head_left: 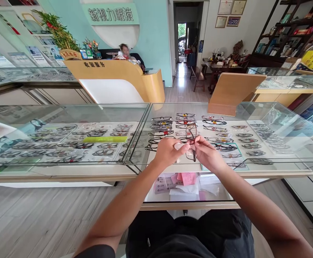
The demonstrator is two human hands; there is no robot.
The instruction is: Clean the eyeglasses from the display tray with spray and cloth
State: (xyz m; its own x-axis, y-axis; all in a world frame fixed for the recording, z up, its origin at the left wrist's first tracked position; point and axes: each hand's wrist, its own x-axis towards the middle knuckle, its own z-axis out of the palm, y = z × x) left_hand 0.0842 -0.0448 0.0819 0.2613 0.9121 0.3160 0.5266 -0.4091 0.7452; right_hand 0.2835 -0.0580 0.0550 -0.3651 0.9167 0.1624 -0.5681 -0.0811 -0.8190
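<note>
Over the display case (280, 174): glasses (191, 131), long axis 12-to-6 o'clock
Left hand (167, 152): 8 o'clock, pinching white piece (177, 146)
Right hand (209, 154): 4 o'clock, gripping glasses

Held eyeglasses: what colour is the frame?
The eyeglasses look dark-framed, black or brown unclear; best seen in the head view.

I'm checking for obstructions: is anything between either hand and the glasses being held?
Nothing visible separates the right hand from the glasses. The left hand holds a white item beside them; whether it comes between is unclear.
</note>
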